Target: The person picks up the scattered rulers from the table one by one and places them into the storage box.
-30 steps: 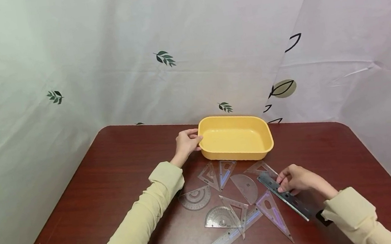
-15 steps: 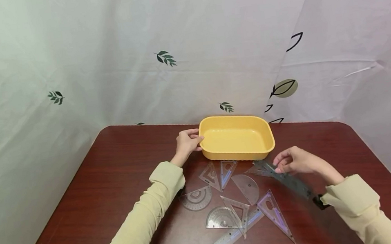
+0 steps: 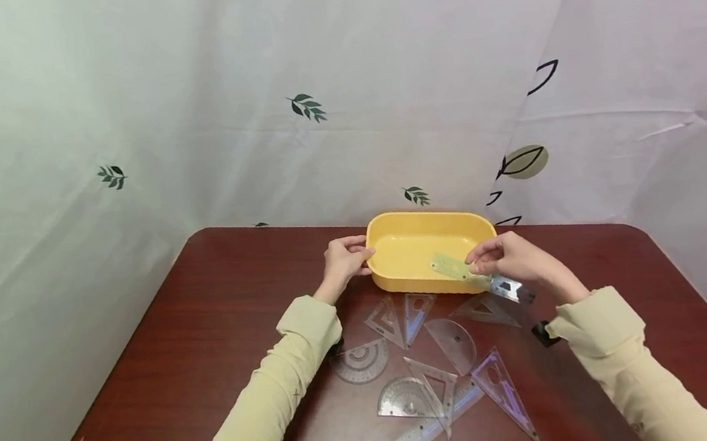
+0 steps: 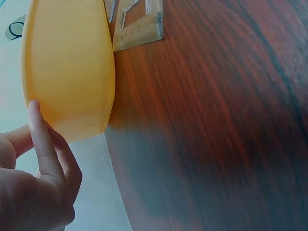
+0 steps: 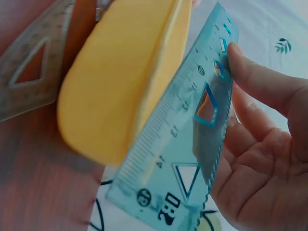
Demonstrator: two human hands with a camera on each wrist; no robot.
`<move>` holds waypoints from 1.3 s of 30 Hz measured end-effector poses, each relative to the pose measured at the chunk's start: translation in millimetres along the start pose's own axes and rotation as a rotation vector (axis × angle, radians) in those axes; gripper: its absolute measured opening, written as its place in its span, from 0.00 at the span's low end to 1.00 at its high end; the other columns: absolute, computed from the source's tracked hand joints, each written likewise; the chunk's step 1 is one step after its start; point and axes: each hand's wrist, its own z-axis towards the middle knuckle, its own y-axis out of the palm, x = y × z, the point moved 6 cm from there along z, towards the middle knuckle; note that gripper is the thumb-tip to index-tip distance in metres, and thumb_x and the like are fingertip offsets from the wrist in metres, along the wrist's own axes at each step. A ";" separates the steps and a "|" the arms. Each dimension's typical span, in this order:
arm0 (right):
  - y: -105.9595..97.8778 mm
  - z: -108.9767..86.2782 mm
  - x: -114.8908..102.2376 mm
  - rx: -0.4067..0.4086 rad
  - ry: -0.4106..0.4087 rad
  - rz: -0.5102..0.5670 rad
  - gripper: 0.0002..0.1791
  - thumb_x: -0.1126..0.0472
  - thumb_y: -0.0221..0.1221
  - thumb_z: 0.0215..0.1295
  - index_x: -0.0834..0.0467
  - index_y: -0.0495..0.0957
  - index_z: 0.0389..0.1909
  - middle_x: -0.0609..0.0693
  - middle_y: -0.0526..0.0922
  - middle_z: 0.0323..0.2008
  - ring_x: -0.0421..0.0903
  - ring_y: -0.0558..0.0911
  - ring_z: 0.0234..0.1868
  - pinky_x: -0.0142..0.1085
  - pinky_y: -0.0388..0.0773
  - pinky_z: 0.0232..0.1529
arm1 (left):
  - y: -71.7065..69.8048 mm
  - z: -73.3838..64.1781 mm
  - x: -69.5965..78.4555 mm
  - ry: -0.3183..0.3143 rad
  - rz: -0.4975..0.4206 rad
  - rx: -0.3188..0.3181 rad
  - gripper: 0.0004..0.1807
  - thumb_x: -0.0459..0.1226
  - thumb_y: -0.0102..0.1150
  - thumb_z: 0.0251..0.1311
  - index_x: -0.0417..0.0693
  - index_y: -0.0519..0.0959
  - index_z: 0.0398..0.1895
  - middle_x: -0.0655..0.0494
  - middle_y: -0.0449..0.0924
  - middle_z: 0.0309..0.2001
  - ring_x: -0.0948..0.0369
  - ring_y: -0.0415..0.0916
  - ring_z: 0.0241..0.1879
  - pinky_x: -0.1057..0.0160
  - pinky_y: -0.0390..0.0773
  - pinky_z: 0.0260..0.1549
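A yellow box (image 3: 414, 251) sits near the middle of the far edge of the dark red-brown surface (image 3: 240, 325), its long side roughly following that edge. The left hand (image 3: 342, 260) pinches the rim at the box's left end. The right hand (image 3: 511, 259) grips a scalloped ruler (image 5: 168, 134) between thumb and fingers, thumb on one face and the other fingers behind. The ruler is clear and bluish, with cut-out shapes, one wavy edge and printed numbers. It is held up at a tilt, one end above the box's inside near its right end; whether it touches the rim cannot be told.

Between the box and the surface's near edge lie clear drawing pieces. Just in front of the box are a small set square (image 3: 397, 334), a narrow set square (image 3: 412, 328) and, under its right end, a wide set square (image 3: 470, 310). Nearer the middle of the surface are a left protractor (image 3: 363, 373) and a right protractor (image 3: 453, 345). Closest to the near edge, a front protractor (image 3: 403, 396) and a flat ruler (image 3: 416, 439) are overlapped by an upright-angled set square (image 3: 417, 368), with a purple-glinting set square (image 3: 513, 402) to their right.
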 end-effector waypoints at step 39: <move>49.8 86.3 7.1 0.006 -0.023 -0.049 0.08 0.66 0.65 0.59 0.68 0.85 0.36 0.60 0.87 0.34 0.41 0.79 0.29 0.28 0.75 0.30 | -1.2 -0.7 -0.4 -0.009 -0.005 0.018 0.19 0.29 0.65 0.56 0.37 0.80 0.53 0.39 0.83 0.39 0.63 0.79 0.18 0.67 0.84 0.19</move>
